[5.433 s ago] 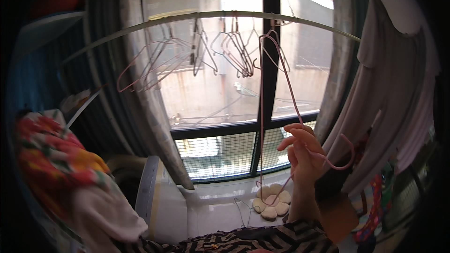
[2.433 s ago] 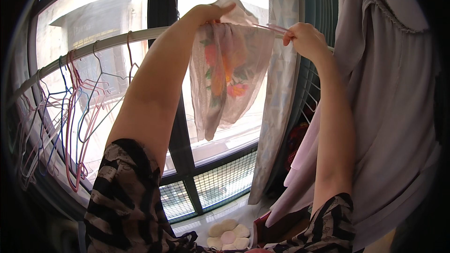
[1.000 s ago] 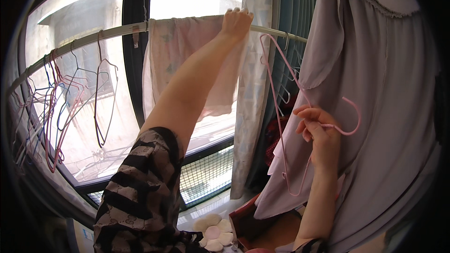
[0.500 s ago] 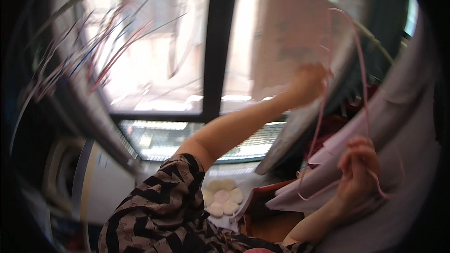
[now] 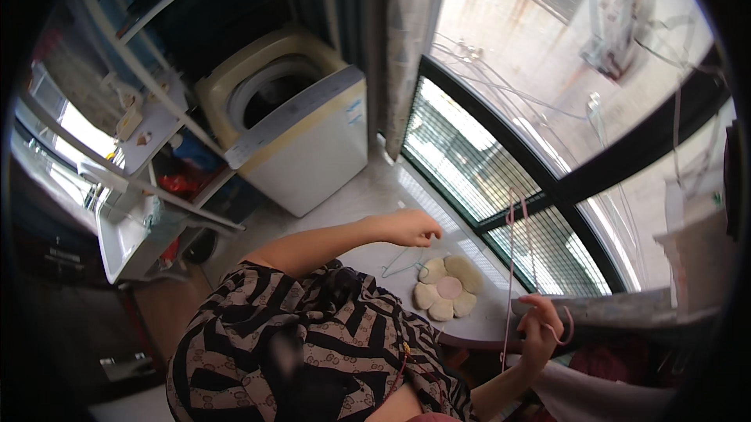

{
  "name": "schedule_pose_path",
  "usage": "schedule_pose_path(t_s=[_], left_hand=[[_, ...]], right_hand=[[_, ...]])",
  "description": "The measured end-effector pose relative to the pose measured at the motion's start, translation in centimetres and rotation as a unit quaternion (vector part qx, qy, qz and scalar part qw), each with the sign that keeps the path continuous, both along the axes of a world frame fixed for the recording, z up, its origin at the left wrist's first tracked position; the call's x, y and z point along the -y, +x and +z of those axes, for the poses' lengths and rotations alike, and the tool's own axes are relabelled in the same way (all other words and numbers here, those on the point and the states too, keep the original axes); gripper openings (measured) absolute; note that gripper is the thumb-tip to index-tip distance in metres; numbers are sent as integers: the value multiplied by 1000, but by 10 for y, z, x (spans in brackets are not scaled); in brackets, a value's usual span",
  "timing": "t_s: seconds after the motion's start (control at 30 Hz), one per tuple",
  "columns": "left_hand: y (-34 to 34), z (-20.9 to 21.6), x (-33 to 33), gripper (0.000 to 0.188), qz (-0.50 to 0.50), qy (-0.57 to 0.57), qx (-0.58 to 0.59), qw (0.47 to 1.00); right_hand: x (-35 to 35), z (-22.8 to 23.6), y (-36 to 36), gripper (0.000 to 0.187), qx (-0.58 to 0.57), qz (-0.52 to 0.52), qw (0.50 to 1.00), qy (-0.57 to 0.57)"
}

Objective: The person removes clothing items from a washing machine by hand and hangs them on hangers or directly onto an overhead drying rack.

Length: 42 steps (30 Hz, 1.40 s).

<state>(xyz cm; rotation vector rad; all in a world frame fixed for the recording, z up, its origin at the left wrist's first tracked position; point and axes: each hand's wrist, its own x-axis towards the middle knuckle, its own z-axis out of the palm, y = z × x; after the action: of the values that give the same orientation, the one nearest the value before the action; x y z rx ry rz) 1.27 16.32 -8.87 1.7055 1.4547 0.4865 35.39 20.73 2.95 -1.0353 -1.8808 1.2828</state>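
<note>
My right hand (image 5: 541, 330) is closed round a thin pink wire hanger (image 5: 512, 265), which stands up in front of the window with a curved part looping out beside the fingers. My left hand (image 5: 411, 228) is apart from it, loosely curled with nothing seen in it. Just below that hand, a teal wire hanger (image 5: 404, 264) shows against the pale surface. Beside it lies a cream flower-shaped cushion (image 5: 448, 289) with a pinkish centre. A pale lilac cloth (image 5: 598, 395) hangs near my right forearm.
A white top-loading washing machine (image 5: 313, 148) stands at the far left with its lid up. Left of it are a shelf rack (image 5: 145, 136) and a white basin (image 5: 129, 238). The dark-framed window (image 5: 559, 187) with mesh lower panes runs along the right.
The view has swung left, bringing the washing machine and rack into sight. My left hand has come down and away from the pink hanger, which stays in my right hand.
</note>
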Motion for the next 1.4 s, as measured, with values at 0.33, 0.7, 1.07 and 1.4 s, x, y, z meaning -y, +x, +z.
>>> schedule_pose_path(t_s=[0.33,0.7,1.07,1.4], left_hand=[[-225,-32,101,29,205,29,49,977],[-552,-133,193,19,654,47,246,714],[-656,-268,130,21,615,-133,106,770],[-568,-326,55,35,198,-206,-109,952]], right_hand=[[16,-26,-230,26,-7,3,1000,-3],[53,-27,-434,20,-9,50,999,-7],[83,-40,-468,15,71,-47,996,-29],[98,-44,-458,17,120,-87,987,-63]])
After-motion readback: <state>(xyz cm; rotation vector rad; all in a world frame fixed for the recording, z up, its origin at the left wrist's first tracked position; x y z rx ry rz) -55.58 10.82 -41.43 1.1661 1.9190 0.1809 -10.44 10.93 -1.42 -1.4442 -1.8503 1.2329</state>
